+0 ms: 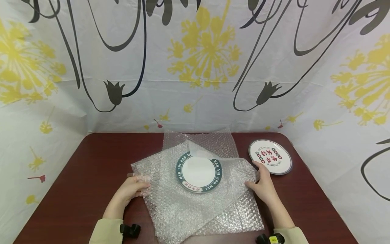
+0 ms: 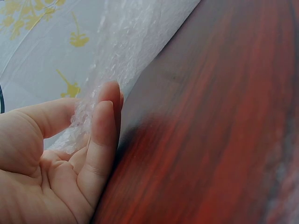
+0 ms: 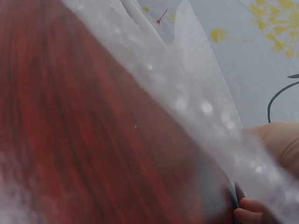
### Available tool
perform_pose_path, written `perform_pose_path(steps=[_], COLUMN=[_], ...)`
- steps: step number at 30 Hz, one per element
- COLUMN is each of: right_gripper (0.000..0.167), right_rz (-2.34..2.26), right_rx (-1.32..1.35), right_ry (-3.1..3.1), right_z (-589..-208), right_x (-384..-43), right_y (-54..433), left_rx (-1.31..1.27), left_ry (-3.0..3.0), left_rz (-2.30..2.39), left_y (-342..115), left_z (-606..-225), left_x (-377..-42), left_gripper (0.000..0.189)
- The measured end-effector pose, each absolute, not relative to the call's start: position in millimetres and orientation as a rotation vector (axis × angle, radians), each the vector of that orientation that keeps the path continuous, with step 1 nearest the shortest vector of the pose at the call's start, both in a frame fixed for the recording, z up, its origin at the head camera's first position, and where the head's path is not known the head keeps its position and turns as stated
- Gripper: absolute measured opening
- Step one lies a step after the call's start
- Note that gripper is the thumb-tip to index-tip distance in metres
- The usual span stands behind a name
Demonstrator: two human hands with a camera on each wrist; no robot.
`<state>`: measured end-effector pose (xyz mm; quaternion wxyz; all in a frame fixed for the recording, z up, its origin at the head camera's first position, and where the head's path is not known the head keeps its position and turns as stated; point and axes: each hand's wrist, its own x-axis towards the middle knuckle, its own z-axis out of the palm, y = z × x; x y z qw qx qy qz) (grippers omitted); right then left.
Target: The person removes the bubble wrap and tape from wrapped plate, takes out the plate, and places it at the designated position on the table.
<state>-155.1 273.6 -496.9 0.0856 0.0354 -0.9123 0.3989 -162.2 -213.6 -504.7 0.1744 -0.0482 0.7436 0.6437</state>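
A round plate (image 1: 199, 172) with a dark green lettered rim sits on a sheet of bubble wrap (image 1: 179, 210) in the head view. A fold of the wrap covers part of its far rim. My left hand (image 1: 133, 187) pinches the sheet's left edge between thumb and fingers; the left wrist view shows the wrap (image 2: 124, 51) rising from those fingers (image 2: 103, 123). At the opposite edge, my right hand (image 1: 263, 183) pinches the sheet by its right corner. In the right wrist view, the wrap (image 3: 187, 102) stretches up from this hand (image 3: 275, 144) above the table.
Another bubble wrap layer (image 1: 240, 217) lies underneath, its far end (image 1: 210, 140) reaching the table's back edge. A white plate (image 1: 270, 157) with red characters lies at the back right, near my right fingertips. Patterned cloth (image 1: 195, 67) hangs around the dark red table (image 1: 100, 169).
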Motion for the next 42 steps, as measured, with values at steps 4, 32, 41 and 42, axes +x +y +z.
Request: perform_pose_path(steps=[4, 32, 41, 42], right_gripper=[0.068, 0.055, 0.057, 0.058], right_rz=[1.075, 0.915, 0.928, 0.934], right_rx=[0.196, 0.585, 0.583, 0.580], right_ry=[-2.740, -2.853, -2.908, -2.914], right_z=[-500, -491, -487, -487], right_x=[-156, -185, -193, -194], right_y=[276, 286, 291, 291], left_rx=[-0.118, -0.131, -0.130, -0.133], left_ry=[2.112, 2.110, 2.099, 2.100], left_rz=[1.820, 1.821, 1.828, 1.829], left_y=[-214, -214, -214, -214], left_z=[-504, -505, -506, -506], left_x=[-162, -163, -163, -163], left_gripper=[0.027, 0.014, 0.017, 0.019])
